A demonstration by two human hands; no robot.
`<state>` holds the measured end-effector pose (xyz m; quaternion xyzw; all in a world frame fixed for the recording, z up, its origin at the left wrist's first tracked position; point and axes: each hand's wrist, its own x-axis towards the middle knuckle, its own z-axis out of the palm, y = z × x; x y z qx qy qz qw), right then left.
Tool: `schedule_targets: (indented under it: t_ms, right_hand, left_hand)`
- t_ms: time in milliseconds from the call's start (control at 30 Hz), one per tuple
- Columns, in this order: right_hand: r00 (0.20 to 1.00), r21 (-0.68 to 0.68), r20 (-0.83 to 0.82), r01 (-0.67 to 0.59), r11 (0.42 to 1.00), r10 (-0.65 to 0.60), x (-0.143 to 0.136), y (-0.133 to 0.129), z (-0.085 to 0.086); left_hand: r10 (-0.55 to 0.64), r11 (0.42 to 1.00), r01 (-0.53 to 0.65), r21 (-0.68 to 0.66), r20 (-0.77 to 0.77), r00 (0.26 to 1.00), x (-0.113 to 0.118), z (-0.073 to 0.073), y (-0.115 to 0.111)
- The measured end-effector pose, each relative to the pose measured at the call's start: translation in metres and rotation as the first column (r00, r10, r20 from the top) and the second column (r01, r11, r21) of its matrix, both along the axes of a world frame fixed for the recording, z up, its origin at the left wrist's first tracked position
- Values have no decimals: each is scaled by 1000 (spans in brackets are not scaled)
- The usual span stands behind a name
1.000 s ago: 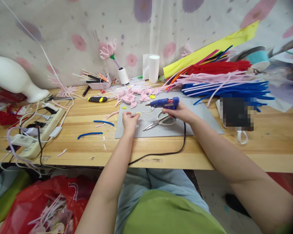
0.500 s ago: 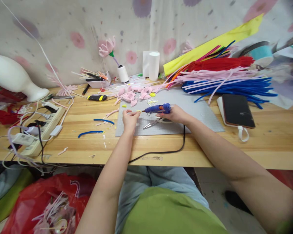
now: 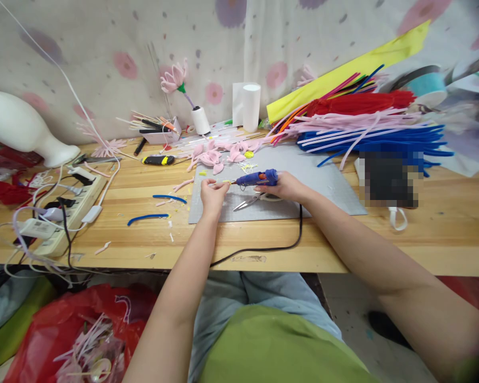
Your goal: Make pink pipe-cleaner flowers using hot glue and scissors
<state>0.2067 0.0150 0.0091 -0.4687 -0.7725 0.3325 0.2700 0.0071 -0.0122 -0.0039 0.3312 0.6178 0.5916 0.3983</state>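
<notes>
My right hand (image 3: 285, 186) is wrapped round the grip of a blue glue gun (image 3: 259, 178), its nozzle pointing left. At that nozzle, my left hand (image 3: 213, 194) pinches a small yellow piece (image 3: 225, 183) between its fingertips. Scissors (image 3: 249, 202) lie on the grey mat (image 3: 323, 186) below the gun, their handles partly hidden by my right hand. Pink fuzzy petals (image 3: 211, 158) and a small yellow oval piece (image 3: 249, 155) lie beyond my hands.
Blue, pink and red fuzzy stems (image 3: 375, 141) are heaped at the back right. A cutter (image 3: 158, 160) lies left of the petals. A power strip (image 3: 72, 213) with cables stands at the left. A black cord (image 3: 259, 249) crosses the table's front.
</notes>
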Motion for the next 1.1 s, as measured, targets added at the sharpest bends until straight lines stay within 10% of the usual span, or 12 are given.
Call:
schedule_targets:
  t_ms: [700,1100]
  right_hand:
    - [994,15,-111,-3,1000,5,-3,0,-2]
    - [943,15,-266,212,977,-201,10,11,-7]
  left_hand:
    - [-26,1000,26,-2,-18,1000,1,1,-1]
    - [-24,999,22,48,31,999,0,-1,1]
